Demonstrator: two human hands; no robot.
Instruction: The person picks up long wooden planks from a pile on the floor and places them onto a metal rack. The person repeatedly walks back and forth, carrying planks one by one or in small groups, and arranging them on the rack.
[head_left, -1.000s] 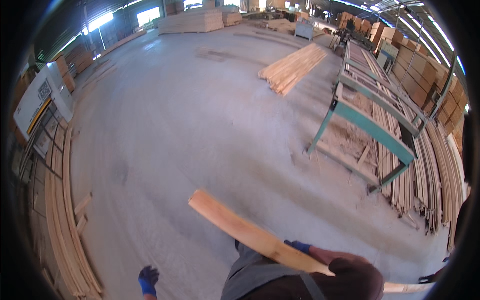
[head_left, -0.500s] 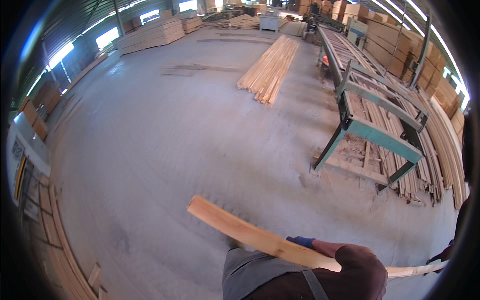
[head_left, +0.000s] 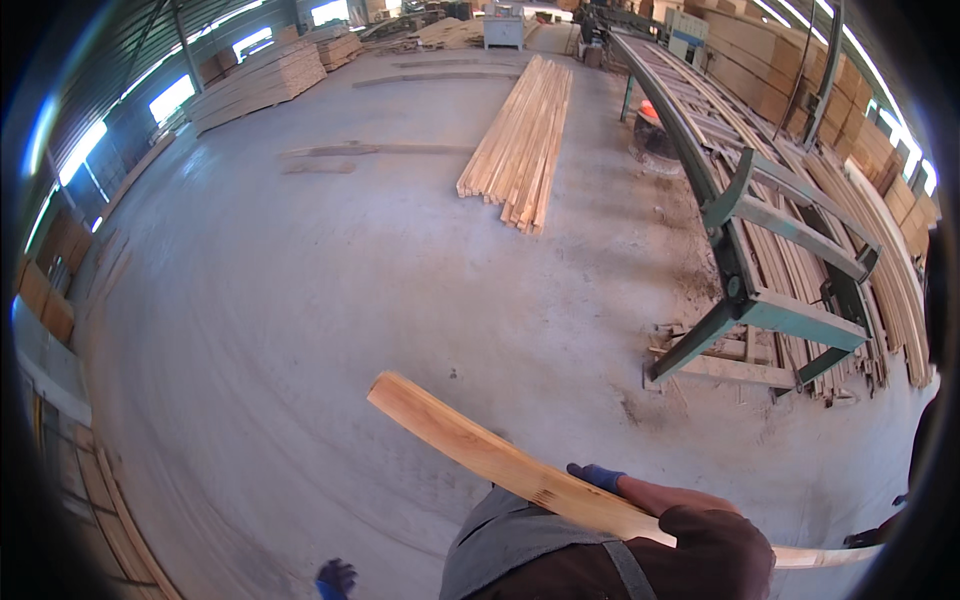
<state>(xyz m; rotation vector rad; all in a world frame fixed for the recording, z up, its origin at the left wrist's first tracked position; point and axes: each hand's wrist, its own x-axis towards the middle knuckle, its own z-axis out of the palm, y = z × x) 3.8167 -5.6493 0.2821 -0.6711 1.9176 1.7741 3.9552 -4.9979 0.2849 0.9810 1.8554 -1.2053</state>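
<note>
A long pale wooden board [head_left: 470, 440] runs slantwise across my body, under my right arm and on toward the right rim. My right hand [head_left: 598, 477], in a blue and dark glove, is closed on the board's far edge near its middle. At the lower edge, away from the board, my left hand [head_left: 336, 578] shows a dark blue glove with the fingers apart and nothing in them. A grey apron [head_left: 520, 545] covers my front, right beside the board. The board's far right part is half hidden behind my sleeve.
A co-worker's dark gloved hand [head_left: 865, 538] is by the board's right end. Ahead, a bundle of wooden strips [head_left: 520, 140] lies on the concrete floor. A green metal roller conveyor [head_left: 800, 312] stands at the right, with long strips beneath it. Stacked lumber [head_left: 265, 82] lies far left.
My left hand has come into view at the lower edge. The view has turned slightly, while the board stays in my right hand in nearly the same pose.
</note>
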